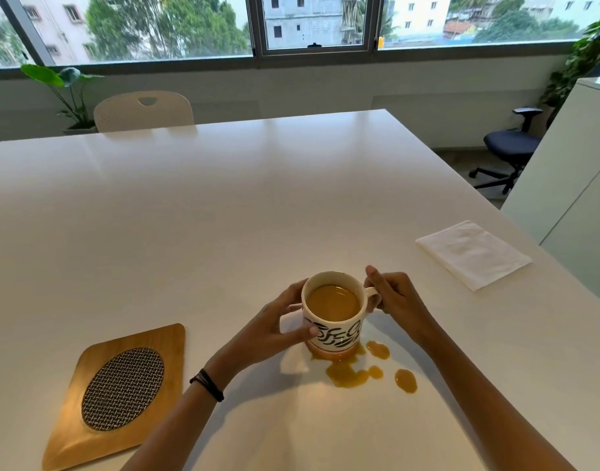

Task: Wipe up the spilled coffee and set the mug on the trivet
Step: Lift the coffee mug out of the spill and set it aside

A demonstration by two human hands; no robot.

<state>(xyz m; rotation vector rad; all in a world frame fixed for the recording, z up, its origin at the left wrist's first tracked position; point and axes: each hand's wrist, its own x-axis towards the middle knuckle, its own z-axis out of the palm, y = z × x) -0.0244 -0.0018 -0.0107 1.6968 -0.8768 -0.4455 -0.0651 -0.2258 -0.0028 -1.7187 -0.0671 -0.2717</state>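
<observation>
A white mug [336, 329] with black lettering, nearly full of milky coffee, stands on the white table [224, 205] near its front middle. My left hand [278, 324] wraps its left side, thumb on the front wall. My right hand [393, 297] grips the handle on the right. Spilled coffee [351, 373] lies in a puddle under the mug's base and in a few separate drops just in front and to the right. A wooden trivet [98, 433] with an oval woven metal insert lies at the front left, well apart from the mug.
A folded white napkin [472, 254] lies near the table's right edge. A beige chair [144, 112] stands at the far side, a black office chair [511, 147] on the floor at right beside a white cabinet [570, 171]. Potted plants flank the window.
</observation>
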